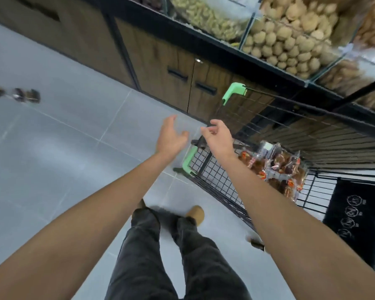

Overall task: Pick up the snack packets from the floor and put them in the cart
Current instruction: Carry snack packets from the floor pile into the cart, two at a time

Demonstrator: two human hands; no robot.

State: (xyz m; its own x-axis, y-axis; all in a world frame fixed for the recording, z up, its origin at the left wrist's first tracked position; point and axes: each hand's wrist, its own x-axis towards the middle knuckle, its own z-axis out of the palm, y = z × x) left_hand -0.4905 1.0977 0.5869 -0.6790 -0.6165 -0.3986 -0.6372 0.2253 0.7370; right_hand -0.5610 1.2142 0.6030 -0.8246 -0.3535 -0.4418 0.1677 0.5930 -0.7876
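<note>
**tilewalker:** Fingers (pixel 171 121) on both hands are loose and slightly curled, with nothing in them. The left hand (pixel 171 138) and right hand (pixel 218 138) hang side by side, just off the cart's (pixel 221 180) green corner. So which step is this?

**aisle9:** Looks like between loads to me. A heap of snack packets (pixel 277 167) sits in the cart, but a few dark ones (pixel 27 95) lie on the floor (pixel 74 148), well apart, far left. The next move probably calls for walking over, crouching and grabbing those.

**tilewalker:** Any brand readable?

**aisle9:** Nope. The orange-red print on the packets is too blurred, and so are the round marks on the black mat (pixel 355 215).
</note>
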